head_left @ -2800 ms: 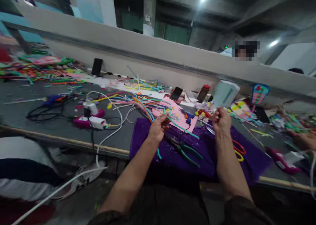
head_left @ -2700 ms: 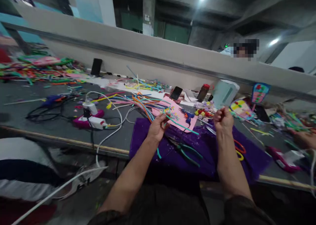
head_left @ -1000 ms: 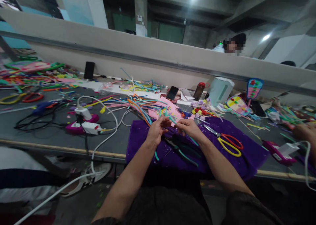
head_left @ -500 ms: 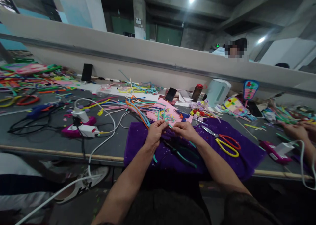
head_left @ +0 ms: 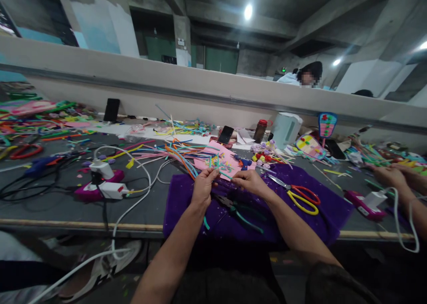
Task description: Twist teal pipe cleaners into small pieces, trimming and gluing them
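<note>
Head cam: your left hand point(head_left: 202, 187) & right hand point(head_left: 249, 181) sit close together over the far edge of the purple cloth point(head_left: 313, 219), both pinched shut on one teal pipe cleaner point(head_left: 224, 174). Its long axis runs left-right btwn the two hands, short span showing in the gap; a teal tail point(head_left: 206, 223) hangs below your left hand toward you. Pliers point(head_left: 237, 210) lie on the cloth just near of both hands, nearer the right. Scissors point(head_left: 302, 197) lie right of your right hand, apart. Pink foam sheet point(head_left: 220, 159) is just beyond, on the surface point(head_left: 53, 206).
</note>
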A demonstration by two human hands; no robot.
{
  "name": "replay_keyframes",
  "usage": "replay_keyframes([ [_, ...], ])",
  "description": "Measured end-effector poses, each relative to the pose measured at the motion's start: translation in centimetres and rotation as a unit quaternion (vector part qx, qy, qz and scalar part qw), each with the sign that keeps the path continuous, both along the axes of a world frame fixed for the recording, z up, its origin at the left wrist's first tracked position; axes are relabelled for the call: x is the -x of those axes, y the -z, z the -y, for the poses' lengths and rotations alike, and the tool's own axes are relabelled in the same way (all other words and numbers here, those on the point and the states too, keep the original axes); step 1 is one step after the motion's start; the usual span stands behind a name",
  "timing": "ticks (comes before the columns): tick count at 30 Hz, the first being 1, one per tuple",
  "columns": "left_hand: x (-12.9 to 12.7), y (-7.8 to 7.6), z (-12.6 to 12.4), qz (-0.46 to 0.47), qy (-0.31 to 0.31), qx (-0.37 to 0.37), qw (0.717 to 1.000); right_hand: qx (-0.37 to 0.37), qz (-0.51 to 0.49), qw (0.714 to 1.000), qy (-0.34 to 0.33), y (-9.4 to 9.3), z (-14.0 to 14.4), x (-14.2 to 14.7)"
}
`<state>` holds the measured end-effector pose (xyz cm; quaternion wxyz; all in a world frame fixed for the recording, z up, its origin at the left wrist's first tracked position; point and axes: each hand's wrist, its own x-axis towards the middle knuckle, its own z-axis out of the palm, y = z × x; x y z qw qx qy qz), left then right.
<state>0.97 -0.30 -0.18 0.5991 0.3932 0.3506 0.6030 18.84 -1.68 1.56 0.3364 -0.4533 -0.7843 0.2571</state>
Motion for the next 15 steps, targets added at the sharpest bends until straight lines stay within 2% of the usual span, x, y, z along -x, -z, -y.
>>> replay_keyframes([
  [4, 0.0, 0.1, 0.1, -0.01, 0.004, -0.003, 1.0, -0.075, 0.096, 0.992, 0.014, -0.7, -0.7, -1.8],
  [7, 0.0, -0.1, 0.1, -0.02, 0.005, 0.014, 1.0, -0.091, 0.162, 0.982, 0.037, -1.2, -1.6, -3.2],
  [9, 0.0, -0.3, 0.1, -0.023, 0.008, 0.022, 0.999, -0.093, 0.18, 0.976, 0.084, -1.4, -2.7, -4.4],
  [12, 0.0, -0.5, 0.2, -0.026, 0.009, 0.024, 0.999, -0.082, 0.174, 0.959, 0.21, -1.6, -5.0, -6.5],
  [15, 0.0, -0.5, 0.3, -0.028, 0.006, 0.025, 0.999, -0.077, 0.174, 0.944, 0.27, -1.6, -7.4, -8.6],
])
